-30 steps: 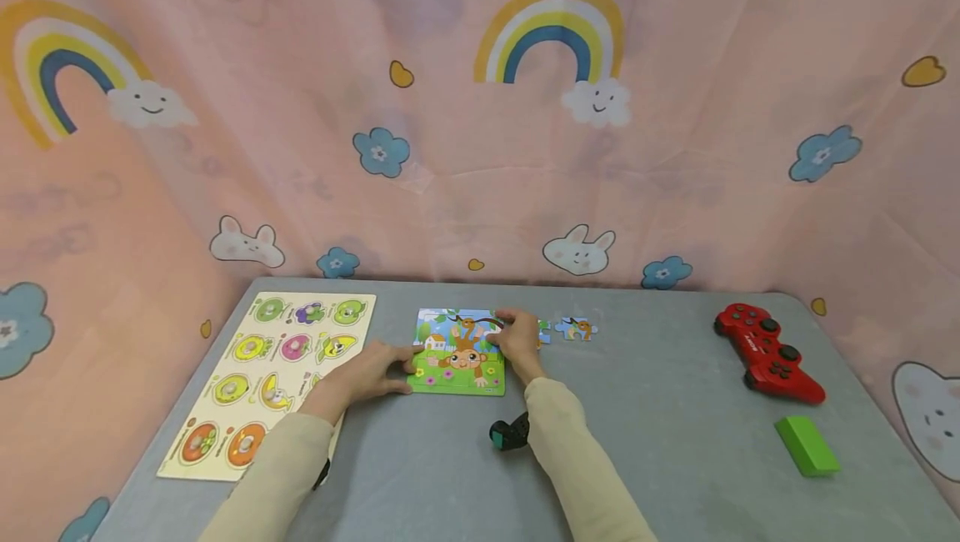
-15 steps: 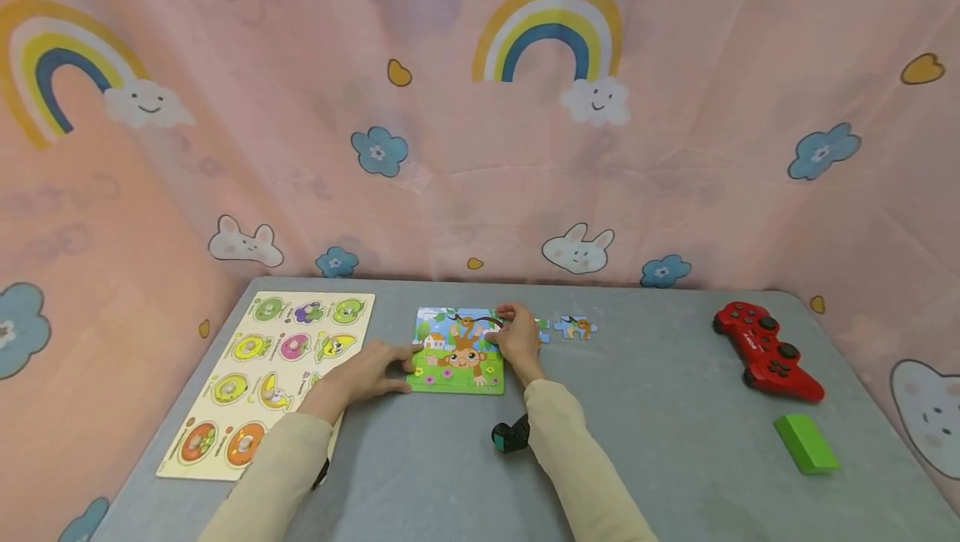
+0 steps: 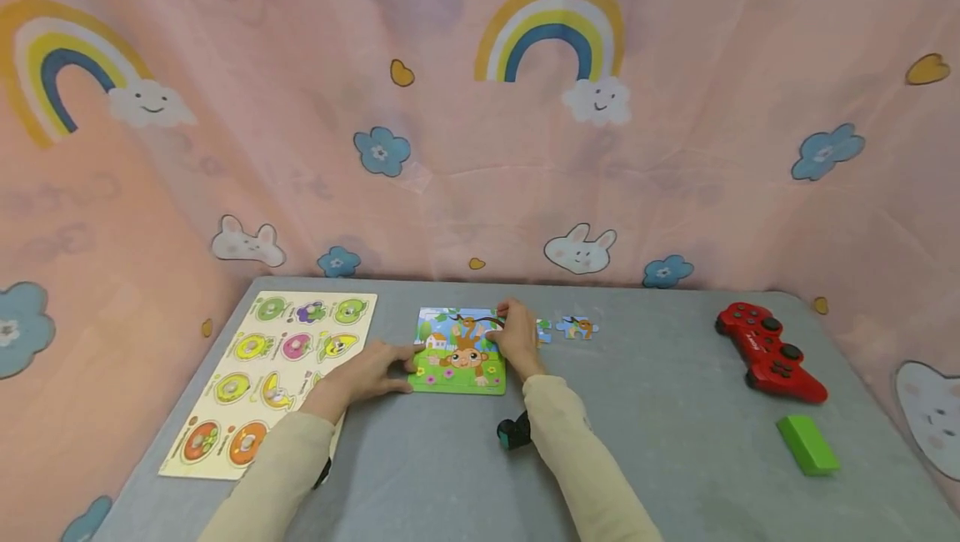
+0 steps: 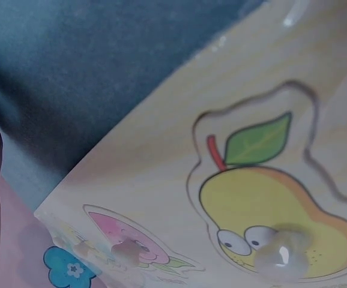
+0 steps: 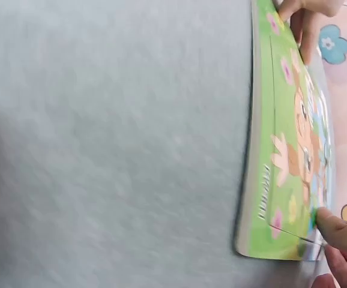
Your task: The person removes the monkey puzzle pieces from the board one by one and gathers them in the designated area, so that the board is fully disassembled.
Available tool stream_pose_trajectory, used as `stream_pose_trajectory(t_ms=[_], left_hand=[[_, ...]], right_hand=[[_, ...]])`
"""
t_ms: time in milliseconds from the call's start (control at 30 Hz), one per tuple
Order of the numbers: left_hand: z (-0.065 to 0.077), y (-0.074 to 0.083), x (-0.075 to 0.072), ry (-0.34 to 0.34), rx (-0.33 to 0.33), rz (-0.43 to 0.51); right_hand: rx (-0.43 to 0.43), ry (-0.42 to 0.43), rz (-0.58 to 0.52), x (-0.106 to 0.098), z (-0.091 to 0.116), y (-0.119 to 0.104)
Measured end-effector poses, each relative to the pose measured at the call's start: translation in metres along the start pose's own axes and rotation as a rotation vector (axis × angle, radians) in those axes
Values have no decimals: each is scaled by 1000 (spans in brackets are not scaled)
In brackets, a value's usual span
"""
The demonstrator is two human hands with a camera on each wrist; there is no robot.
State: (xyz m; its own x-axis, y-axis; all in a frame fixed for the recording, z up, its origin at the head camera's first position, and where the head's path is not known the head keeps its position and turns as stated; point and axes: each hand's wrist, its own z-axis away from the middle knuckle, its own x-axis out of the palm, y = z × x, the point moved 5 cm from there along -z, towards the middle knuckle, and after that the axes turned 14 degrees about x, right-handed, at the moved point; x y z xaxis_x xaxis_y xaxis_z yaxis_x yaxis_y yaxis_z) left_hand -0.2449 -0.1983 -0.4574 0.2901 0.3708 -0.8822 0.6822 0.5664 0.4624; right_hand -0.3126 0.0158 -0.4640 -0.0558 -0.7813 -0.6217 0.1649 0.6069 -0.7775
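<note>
A small jigsaw puzzle (image 3: 457, 363) with a monkey picture lies in its tray on the grey table. My left hand (image 3: 371, 371) grips the tray's left edge with thumb and fingers; the right wrist view catches those fingertips on the green border. At the upper right corner, my right hand (image 3: 520, 340) holds the puzzle, thumb (image 5: 335, 231) on the picture and the other fingers bent at the side. Just beyond that hand are loose jigsaw pieces, one piece (image 3: 543, 331) partly hidden by it and another piece (image 3: 577, 328) farther right.
A wooden fruit peg puzzle (image 3: 296, 347) lies left, partly under my left forearm. To the right are a red game controller (image 3: 771, 352) and a green block (image 3: 808, 444). A pink patterned curtain (image 3: 450, 192) hangs behind the table (image 3: 660, 442).
My right hand has shifted very slightly at the puzzle's upper right corner. The left hand, the puzzle and the loose pieces stay in place.
</note>
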Motion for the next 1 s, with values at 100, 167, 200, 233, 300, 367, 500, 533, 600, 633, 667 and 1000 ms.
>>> stream_pose_trajectory(t_ms=[100,167,200,233,300,367,500,533,600,633,667,1000], left_hand=[[-1,1,0,-5,-7,21],[-1,1,1,-9,-13,27],[-2,0,1,-11,-17,32],[-2,0,1,-12,-22,37],[-1,0,1,-12,-18,36],[-1,1,0,-7,-12,41],[1,4,-2,20,36,32],[1,5,-2,25,47,30],[1,6,-2,30,59,28],[0,6,-2,27,56,29],[0,5,-1,22,50,29],[0,1,0,-16,-27,40]], right_hand=[[-12,-18,38,-1,-1,-1],[0,-22,28,-3,-1,0],[7,-20,23,-3,-1,1],[20,-17,15,-4,-1,2],[46,-4,0,-4,0,4],[52,6,-4,-5,0,4],[32,8,10,-4,0,2],[31,4,10,-4,0,1],[36,-9,5,-3,0,2],[47,-20,-6,-3,-1,3],[59,-36,-21,-2,-2,4],[202,-158,-145,5,-10,11]])
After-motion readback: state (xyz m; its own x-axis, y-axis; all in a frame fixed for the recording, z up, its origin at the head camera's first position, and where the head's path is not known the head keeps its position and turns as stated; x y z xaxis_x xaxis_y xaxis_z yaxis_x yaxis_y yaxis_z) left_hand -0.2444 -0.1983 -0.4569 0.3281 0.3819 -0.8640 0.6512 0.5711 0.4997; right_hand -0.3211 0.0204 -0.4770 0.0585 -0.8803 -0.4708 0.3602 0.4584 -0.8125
